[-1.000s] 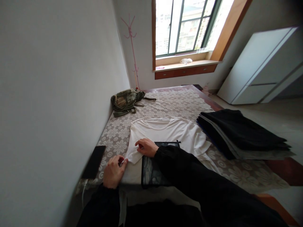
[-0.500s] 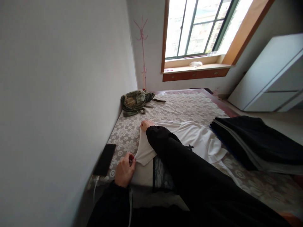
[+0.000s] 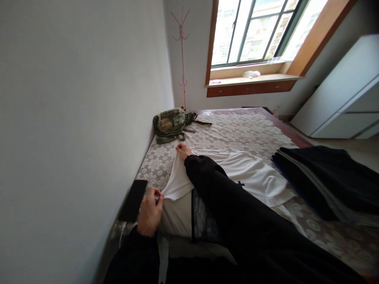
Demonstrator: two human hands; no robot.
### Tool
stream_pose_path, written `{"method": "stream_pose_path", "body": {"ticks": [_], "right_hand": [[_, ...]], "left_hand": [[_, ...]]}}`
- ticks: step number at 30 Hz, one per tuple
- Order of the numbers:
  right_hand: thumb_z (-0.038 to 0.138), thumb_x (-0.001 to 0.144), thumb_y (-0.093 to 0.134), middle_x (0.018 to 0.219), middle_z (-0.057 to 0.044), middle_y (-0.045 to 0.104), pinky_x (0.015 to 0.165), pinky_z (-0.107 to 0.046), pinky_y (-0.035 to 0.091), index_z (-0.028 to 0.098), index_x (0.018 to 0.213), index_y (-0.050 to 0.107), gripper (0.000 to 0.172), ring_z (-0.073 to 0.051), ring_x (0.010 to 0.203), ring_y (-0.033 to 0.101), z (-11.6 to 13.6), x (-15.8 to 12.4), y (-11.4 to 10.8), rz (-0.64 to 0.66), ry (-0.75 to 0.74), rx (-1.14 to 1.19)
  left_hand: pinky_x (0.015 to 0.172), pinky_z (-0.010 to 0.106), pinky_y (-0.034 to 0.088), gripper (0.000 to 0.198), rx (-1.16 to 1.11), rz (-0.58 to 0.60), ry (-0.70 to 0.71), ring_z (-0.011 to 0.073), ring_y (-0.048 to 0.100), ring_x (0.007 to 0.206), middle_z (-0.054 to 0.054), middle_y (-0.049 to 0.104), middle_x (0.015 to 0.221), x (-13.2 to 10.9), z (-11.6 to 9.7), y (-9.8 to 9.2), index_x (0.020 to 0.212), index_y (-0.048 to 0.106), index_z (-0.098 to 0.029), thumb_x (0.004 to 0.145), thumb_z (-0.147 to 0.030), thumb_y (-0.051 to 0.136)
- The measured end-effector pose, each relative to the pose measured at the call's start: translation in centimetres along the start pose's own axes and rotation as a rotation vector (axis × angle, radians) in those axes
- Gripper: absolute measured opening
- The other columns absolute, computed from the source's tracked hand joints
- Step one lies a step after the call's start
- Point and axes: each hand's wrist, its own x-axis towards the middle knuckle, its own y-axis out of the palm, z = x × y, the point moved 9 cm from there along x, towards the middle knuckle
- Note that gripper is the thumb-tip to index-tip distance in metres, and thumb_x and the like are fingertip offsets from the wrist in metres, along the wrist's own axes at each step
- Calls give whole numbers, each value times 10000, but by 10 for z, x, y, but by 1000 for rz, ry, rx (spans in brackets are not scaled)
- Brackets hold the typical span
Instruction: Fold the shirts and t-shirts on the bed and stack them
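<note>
A white T-shirt [image 3: 254, 173] with a dark print and a small black cross lies spread on the patterned cloth. My left hand [image 3: 150, 211] pinches a lower corner of its near sleeve. At the far end of that sleeve, my right hand [image 3: 183, 150] grips the fabric near the shoulder, its arm crossing over the shirt. Between the two hands the sleeve is stretched and partly lifted. My right sleeve hides much of the shirt's body and print.
A black phone [image 3: 134, 200] with a white cable lies by the wall. Beyond the shirt sits a camouflage backpack [image 3: 173, 124]. Folded dark clothes [image 3: 325, 177] are stacked at right on the floral tablecloth [image 3: 237, 130]. A pink coat stand [image 3: 182, 59] stands behind.
My left hand has moved left and slightly up with the sleeve corner, pulling the sleeve out tauter. My right hand has risen a little, keeping its grip. The view has shifted slightly.
</note>
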Motion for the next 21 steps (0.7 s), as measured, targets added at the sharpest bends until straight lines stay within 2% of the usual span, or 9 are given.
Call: {"method": "stream_pose_path", "body": {"ticks": [3, 6, 9, 12, 13, 15, 17, 19, 21], "right_hand": [[298, 1012, 474, 1227, -96, 702, 1000, -388, 407, 214, 1120, 687, 253, -252, 1177, 589, 13, -8, 2, 20, -70, -47], [266, 1001, 504, 1281, -142, 669, 1063, -430, 356, 187, 1164, 666, 243, -280, 1251, 542, 25, -21, 0, 51, -152, -101], [333, 995, 545, 1360, -185, 614, 1087, -484, 335, 155, 1322, 580, 374, -314, 1300, 509, 33, -34, -10, 80, -206, -142], [437, 935, 662, 1445, -174, 561, 1151, -545, 258, 177, 1442, 486, 596, -324, 1346, 480, 39, -62, -30, 111, -260, -173], [459, 915, 692, 1453, -157, 561, 1173, -551, 225, 194, 1438, 494, 619, -317, 1351, 481, 39, -79, -38, 124, -287, -183], [489, 890, 723, 1404, -114, 610, 1189, -531, 212, 224, 1354, 576, 555, -297, 1312, 525, 34, -125, -57, 150, -355, -195], [505, 905, 696, 1299, -100, 673, 1138, -505, 301, 222, 1258, 641, 457, -289, 1215, 596, 21, -184, -81, 159, -460, -177], [499, 909, 687, 1189, -77, 713, 1012, -426, 421, 234, 1208, 662, 399, -266, 1100, 651, -16, -240, -110, 116, -420, -121], [441, 966, 608, 1036, -46, 733, 881, -345, 471, 240, 1173, 664, 294, -218, 971, 682, -74, -285, -142, 40, -258, -57]], "left_hand": [[763, 302, 491, 77, 155, 43, 64, 201, 703, 842, 34, 695, 913, 0, -3, 6, 918, 534, -247, 963, -210, 484], [749, 319, 508, 107, 281, 107, 96, 216, 706, 869, 60, 713, 1006, -4, -3, 15, 1009, 581, -244, 978, -227, 480], [865, 375, 540, 190, 363, 38, 162, 253, 694, 1024, 81, 706, 1144, -5, -11, 12, 1125, 615, -242, 950, -245, 539], [1110, 437, 454, 316, 367, 16, 370, 267, 567, 1320, 98, 641, 1370, -8, -33, 22, 1281, 603, -235, 984, -269, 501], [1162, 453, 409, 374, 368, 45, 444, 268, 502, 1400, 103, 596, 1452, -11, -39, 30, 1361, 568, -228, 1008, -296, 467], [1210, 489, 348, 512, 397, 120, 565, 282, 377, 1505, 114, 485, 1582, -19, -45, 52, 1519, 441, -210, 1035, -374, 423], [1227, 528, 308, 640, 461, 173, 629, 309, 298, 1548, 121, 387, 1652, -27, -41, 71, 1608, 316, -211, 1029, -460, 427], [1235, 556, 279, 696, 528, 206, 649, 331, 298, 1547, 116, 357, 1668, -30, -33, 83, 1624, 300, -234, 1009, -526, 443], [1231, 598, 260, 695, 574, 229, 640, 360, 334, 1527, 117, 388, 1651, -27, -29, 88, 1604, 360, -251, 993, -572, 448]]}}
